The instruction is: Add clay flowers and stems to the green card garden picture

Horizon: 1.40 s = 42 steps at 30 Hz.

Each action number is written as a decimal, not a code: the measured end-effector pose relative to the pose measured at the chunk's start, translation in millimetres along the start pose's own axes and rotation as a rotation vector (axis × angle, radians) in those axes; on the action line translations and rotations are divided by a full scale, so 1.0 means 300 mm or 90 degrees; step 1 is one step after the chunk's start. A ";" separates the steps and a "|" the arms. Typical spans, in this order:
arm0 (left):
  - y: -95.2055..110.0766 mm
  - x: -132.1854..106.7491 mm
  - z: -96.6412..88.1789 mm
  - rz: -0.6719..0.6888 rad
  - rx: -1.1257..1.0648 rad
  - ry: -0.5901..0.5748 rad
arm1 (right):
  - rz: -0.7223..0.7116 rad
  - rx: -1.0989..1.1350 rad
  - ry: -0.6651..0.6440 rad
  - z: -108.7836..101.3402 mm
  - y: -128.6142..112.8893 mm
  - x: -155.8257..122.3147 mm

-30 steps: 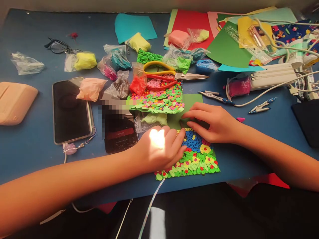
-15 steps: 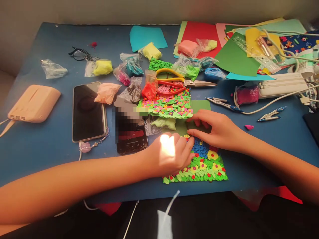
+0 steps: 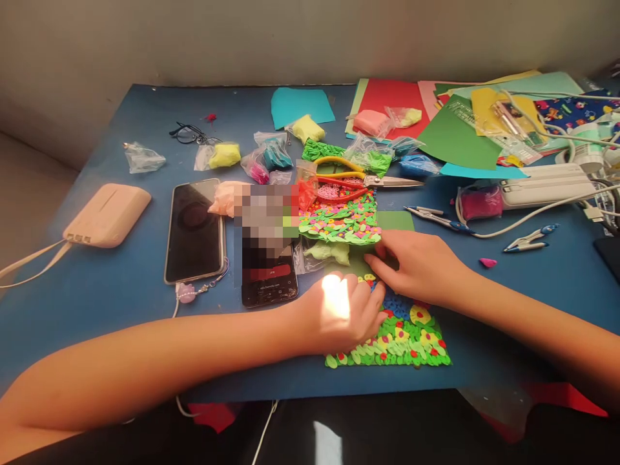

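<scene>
A green card picture [image 3: 387,349] covered in small clay leaves, yellow and red flowers and a blue clay patch lies near the table's front edge. My left hand [image 3: 343,310] rests over its left part, fingers curled inward and pressed together. Whatever those fingertips hold is hidden beneath them. Beyond the picture's upper edge, my right hand [image 3: 416,268] is bent over the bare green card, thumb and fingers apart, with no object visible between them. Just past the hands lies a second clay flower picture [image 3: 339,223], with red-and-yellow-handled scissors [image 3: 343,177] on top.
Two phones [image 3: 194,232] and a pale power bank [image 3: 109,213] lie on the left. Several bags of coloured clay [image 3: 225,155] spread across the back. Compasses [image 3: 530,240], a pink clay bit [image 3: 488,262], a white case [image 3: 547,184], cables and coloured paper [image 3: 460,132] are on the right.
The camera view has shifted, so everything appears lower and the left side further right. My right fingers look slightly more drawn in near the picture's upper edge; my left hand stays curled over it.
</scene>
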<state>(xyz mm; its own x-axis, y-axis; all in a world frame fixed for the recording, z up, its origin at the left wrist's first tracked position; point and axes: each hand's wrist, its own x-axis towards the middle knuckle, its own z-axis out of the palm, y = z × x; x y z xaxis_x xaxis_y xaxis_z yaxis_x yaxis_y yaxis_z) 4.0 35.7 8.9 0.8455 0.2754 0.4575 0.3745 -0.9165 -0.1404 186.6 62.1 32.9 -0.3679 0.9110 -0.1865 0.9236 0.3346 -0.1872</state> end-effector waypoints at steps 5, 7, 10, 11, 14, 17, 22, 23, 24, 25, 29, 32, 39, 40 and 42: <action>0.001 0.004 -0.004 0.006 0.001 -0.013 | 0.042 -0.151 -0.120 -0.030 -0.068 0.007; 0.003 0.000 -0.003 0.014 0.012 -0.003 | 0.024 -0.163 -0.123 -0.027 -0.068 0.007; 0.006 -0.009 0.001 0.026 0.032 0.017 | -0.003 -0.167 -0.106 -0.020 -0.056 0.014; 0.007 -0.011 0.002 0.029 0.035 0.017 | -0.004 -0.166 -0.106 -0.021 -0.054 0.018; 0.010 -0.014 0.004 0.036 0.039 0.016 | 0.016 -0.159 -0.120 -0.033 -0.059 0.034; 0.011 -0.016 0.004 0.042 0.050 0.025 | 0.044 -0.149 -0.128 -0.047 -0.063 0.051; 0.010 -0.020 0.000 0.051 0.059 0.017 | 0.051 -0.138 -0.120 -0.055 -0.043 0.070; 0.009 -0.022 0.000 0.050 0.060 0.015 | 0.051 -0.135 -0.116 -0.056 -0.038 0.073; 0.009 -0.023 -0.001 0.049 0.061 0.012 | 0.050 -0.130 -0.113 -0.057 -0.034 0.076; 0.009 -0.024 0.000 0.049 0.060 0.009 | 0.048 -0.124 -0.111 -0.058 -0.032 0.079; 0.009 -0.025 0.002 0.049 0.054 0.008 | 0.046 -0.114 -0.102 -0.048 -0.037 0.087; 0.009 -0.023 0.003 0.049 0.056 0.008 | 0.061 -0.130 -0.078 -0.034 -0.033 0.085; 0.006 -0.026 0.007 0.058 0.061 0.038 | -0.001 -0.101 -0.045 -0.100 0.035 0.017; 0.004 -0.028 0.009 0.061 0.060 0.042 | -0.006 -0.070 -0.078 -0.111 0.039 0.004; 0.003 -0.029 0.013 0.061 0.060 0.043 | -0.032 -0.002 -0.154 -0.121 0.040 -0.015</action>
<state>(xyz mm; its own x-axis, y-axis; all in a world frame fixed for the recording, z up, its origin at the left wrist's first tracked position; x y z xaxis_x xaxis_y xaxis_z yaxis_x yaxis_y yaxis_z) -1.5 33.6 1.2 0.8526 0.1653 0.4957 0.3307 -0.9052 -0.2669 203.2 70.9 66.6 -0.4286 0.8088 -0.4027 0.9034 0.3794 -0.1996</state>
